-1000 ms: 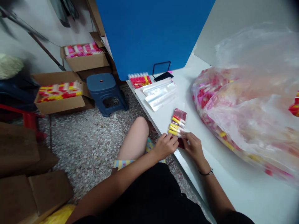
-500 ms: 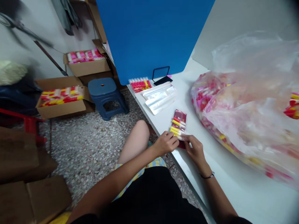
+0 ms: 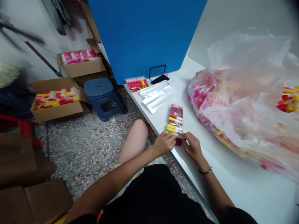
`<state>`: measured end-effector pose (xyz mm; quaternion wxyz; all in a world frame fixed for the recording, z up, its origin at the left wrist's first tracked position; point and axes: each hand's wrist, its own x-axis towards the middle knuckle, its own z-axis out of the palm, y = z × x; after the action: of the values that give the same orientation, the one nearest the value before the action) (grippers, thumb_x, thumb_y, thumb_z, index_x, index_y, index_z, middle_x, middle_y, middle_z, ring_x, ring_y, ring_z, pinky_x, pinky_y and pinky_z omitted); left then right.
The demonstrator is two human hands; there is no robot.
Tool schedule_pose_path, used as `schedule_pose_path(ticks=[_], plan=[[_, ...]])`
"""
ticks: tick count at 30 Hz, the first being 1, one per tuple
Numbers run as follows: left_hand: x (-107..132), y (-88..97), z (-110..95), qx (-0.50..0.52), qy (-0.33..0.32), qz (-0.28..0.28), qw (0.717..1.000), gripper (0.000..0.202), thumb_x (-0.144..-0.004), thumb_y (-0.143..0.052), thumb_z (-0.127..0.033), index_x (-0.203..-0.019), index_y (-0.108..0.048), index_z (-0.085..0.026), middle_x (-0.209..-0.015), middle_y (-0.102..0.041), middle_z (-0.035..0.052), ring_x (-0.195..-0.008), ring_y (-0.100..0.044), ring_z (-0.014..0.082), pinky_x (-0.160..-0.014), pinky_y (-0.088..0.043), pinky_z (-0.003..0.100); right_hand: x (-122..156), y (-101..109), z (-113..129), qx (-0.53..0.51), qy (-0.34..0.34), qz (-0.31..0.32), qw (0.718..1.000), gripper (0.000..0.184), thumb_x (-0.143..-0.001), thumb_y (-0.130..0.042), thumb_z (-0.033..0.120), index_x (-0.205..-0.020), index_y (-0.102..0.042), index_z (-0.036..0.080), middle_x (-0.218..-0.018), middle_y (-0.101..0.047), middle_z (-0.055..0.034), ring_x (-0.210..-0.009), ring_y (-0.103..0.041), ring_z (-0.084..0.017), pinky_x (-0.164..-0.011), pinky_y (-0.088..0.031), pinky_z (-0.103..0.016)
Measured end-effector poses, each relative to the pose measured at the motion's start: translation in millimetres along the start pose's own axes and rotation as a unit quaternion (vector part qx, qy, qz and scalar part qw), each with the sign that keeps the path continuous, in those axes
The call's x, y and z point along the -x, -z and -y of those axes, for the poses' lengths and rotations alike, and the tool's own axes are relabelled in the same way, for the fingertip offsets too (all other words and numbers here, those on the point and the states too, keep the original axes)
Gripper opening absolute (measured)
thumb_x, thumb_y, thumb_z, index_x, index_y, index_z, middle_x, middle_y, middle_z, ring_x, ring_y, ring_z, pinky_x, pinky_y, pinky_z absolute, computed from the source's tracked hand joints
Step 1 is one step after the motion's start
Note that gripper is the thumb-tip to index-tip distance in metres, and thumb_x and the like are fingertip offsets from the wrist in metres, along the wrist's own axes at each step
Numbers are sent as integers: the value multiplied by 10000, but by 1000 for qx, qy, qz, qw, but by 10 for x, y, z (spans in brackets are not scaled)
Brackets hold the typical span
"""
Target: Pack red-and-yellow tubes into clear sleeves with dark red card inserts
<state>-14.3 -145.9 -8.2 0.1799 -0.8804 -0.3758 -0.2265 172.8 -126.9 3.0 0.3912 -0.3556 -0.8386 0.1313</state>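
A clear plastic packet (image 3: 177, 112) with a dark red printed backing lies on the white table near its front edge. Red and yellow sticks with whitish ends (image 3: 172, 128) show in it, lying crosswise. My left hand (image 3: 164, 144) has its fingers curled on the packet's lower left corner. At the lower right corner, my right hand (image 3: 192, 145) pinches the packet's edge between thumb and fingers. A dark red piece (image 3: 178, 142) shows below, between the two hands. Just beyond the packet lie flat silvery-white sleeves (image 3: 156, 99).
A large clear bag (image 3: 216, 126) of red, pink and yellow pieces fills the table's right side. At the back stand a row of red-and-yellow sticks (image 3: 136, 84), a phone (image 3: 160, 79) and a blue panel (image 3: 147, 37). A blue stool (image 3: 99, 87) and filled cartons (image 3: 58, 111) stand left.
The view has shifted slightly, so the surroundings sit a little further left. Both hands keep hold of the packet's near end, with hardly any change in grip.
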Motion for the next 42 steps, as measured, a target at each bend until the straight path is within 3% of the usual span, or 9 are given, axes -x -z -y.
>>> schedule_pose_path(ticks=[5, 10, 13, 16, 20, 25, 30, 36, 42], plan=[[-56, -56, 43, 2, 40, -9, 999, 241, -934, -430, -96, -714, -514, -150, -735, -551, 40, -798, -515, 197, -640, -271, 331, 13, -51, -13, 26, -13, 0, 1000, 148, -898, -485, 131, -816, -581, 208, -821, -671, -80, -771, -645, -202, -657, -527, -330], [-104, -71, 78, 43, 41, 48, 997, 218, -930, -441, -107, -748, -554, -145, -786, -571, 56, -862, -517, 214, -671, -304, 336, 65, -89, -53, 15, -28, -29, 999, 126, -895, -490, 134, -844, -579, 207, -851, -675, -79, -796, -650, -204, -676, -523, -332], [-32, -22, 119, 135, 31, 57, 989, 146, -918, -530, -284, -872, -599, -164, -901, -585, 65, -934, -510, 221, -725, -349, 332, 60, -63, -75, -16, -29, -9, 999, 118, -898, -490, 149, -844, -572, 215, -920, -673, -77, -856, -652, -200, -723, -529, -333], [44, 8, 145, 225, 148, 29, 962, 340, -838, -610, -450, -1033, -589, -173, -1041, -569, 86, -993, -502, 238, -823, -394, 352, 53, -42, -123, -8, -58, 29, 998, 78, -866, -569, 248, -936, -577, 215, -1142, -615, -115, -1030, -612, -238, -829, -525, -380], [26, -49, 106, 236, 303, 35, 923, 498, -819, -613, -320, -1267, -474, -151, -1230, -547, 114, -1109, -473, 267, -920, -386, 393, 80, -116, -210, 56, -100, 21, 993, 476, -815, -626, 339, -1242, -493, 177, -1320, -501, -175, -1211, -494, -302, -980, -449, -494], [-70, -137, 43, 229, 375, 35, 898, 372, -875, -529, -179, -1247, -537, -162, -1049, -649, 61, -975, -510, 241, -835, -400, 381, 101, -297, -205, 89, -107, -43, 989, 278, -863, -514, 224, -1128, -582, 172, -1205, -593, -163, -1071, -560, -274, -905, -493, -489], [-51, -203, 9, 240, 370, -26, 897, 265, -899, -515, -140, -1141, -621, -159, -1017, -668, 47, -904, -504, 211, -790, -399, 344, 71, -378, -131, 105, -116, -86, 984, 200, -862, -520, 200, -1042, -604, 187, -1131, -626, -142, -968, -584, -254, -825, -526, -461], [-42, -251, 0, 197, 383, -35, 902, 288, -937, -476, -174, -1189, -616, -165, -849, -641, 53, -821, -485, 208, -747, -375, 329, 19, -393, -79, 127, -141, -105, 976, 164, -837, -546, 187, -995, -587, 195, -1100, -614, -138, -981, -574, -254, -844, -517, -453], [-35, -270, -37, 177, 416, -47, 891, 229, -931, -490, -181, -1089, -655, -162, -816, -628, 51, -819, -522, 210, -734, -357, 329, -69, -425, -55, 134, -172, -96, 971, 140, -778, -517, 126, -897, -526, 200, -1022, -581, -126, -987, -546, -257, -844, -498, -436]])
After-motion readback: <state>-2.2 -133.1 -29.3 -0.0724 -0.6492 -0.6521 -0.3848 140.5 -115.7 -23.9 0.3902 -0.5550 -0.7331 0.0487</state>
